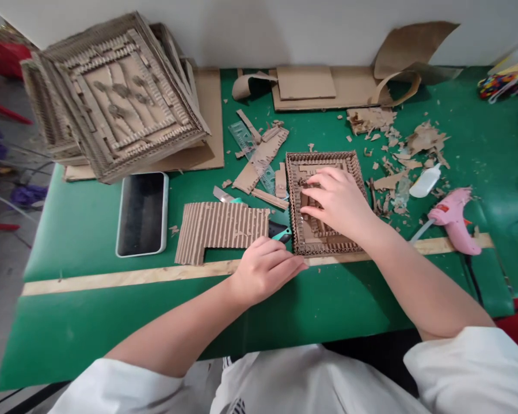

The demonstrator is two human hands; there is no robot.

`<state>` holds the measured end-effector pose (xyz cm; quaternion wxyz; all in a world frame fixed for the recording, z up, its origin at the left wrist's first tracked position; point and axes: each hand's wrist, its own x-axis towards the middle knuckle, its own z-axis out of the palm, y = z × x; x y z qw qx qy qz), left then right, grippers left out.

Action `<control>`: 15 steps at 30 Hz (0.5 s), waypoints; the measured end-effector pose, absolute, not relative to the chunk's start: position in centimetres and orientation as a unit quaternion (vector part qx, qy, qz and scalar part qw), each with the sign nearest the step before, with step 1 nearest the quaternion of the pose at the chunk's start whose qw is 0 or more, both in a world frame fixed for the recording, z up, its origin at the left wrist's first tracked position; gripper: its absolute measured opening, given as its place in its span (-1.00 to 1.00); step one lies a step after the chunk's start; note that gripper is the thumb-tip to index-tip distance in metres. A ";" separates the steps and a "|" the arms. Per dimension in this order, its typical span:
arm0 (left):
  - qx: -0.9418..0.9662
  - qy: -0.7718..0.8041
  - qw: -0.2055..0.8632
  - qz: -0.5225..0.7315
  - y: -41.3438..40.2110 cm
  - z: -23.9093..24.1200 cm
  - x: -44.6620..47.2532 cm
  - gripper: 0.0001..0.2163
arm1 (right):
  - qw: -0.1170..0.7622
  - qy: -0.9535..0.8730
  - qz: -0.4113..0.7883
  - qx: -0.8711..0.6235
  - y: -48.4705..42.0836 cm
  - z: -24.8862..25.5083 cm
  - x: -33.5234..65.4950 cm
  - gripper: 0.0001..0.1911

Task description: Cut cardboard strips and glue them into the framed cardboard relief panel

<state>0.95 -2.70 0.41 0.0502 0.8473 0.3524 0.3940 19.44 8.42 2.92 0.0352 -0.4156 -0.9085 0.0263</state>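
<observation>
A small corrugated cardboard frame [357,164] with layered inner strips lies on the table in front of me. My right hand [339,198] rests over it, fingers spread and bent, their tips touching the inner strips on the left side. By the frame's lower left corner is my left hand [265,269], its fingers folded together. Whatever they may hold is hidden. Beyond that hand lies a ribbed cardboard piece [222,224] with a notch cut out. A utility knife [280,233] with a black and teal handle is partly under this piece, its blade showing at the far side.
At the back left, layered cardboard frames [125,103] are stacked beside a phone [142,213]. A clear green ruler [244,141] lies under cardboard strips. On the right are torn scraps [425,138], a white bottle [425,180] and a pink glue gun [453,218]. Cardboard sheets [306,83] lie along the wall.
</observation>
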 end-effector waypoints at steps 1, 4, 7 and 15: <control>0.847 0.354 0.052 0.394 -2.7 0.4 1.0 -0.91 | 0.032 -0.910 0.026 -0.412 8.5 2.9 19.4 -0.68; 0.846 0.354 0.053 0.395 -2.7 0.4 0.9 -0.90 | 0.027 -0.915 0.027 -0.401 8.7 3.0 19.3 -0.69; 0.846 0.354 0.053 0.396 -2.7 0.4 0.9 -0.90 | 0.023 -0.920 0.028 -0.390 8.9 3.0 19.4 -0.70; 0.846 0.354 0.056 0.395 -2.7 0.3 0.9 -0.90 | 0.022 -0.920 0.028 -0.389 9.1 2.7 19.6 -0.70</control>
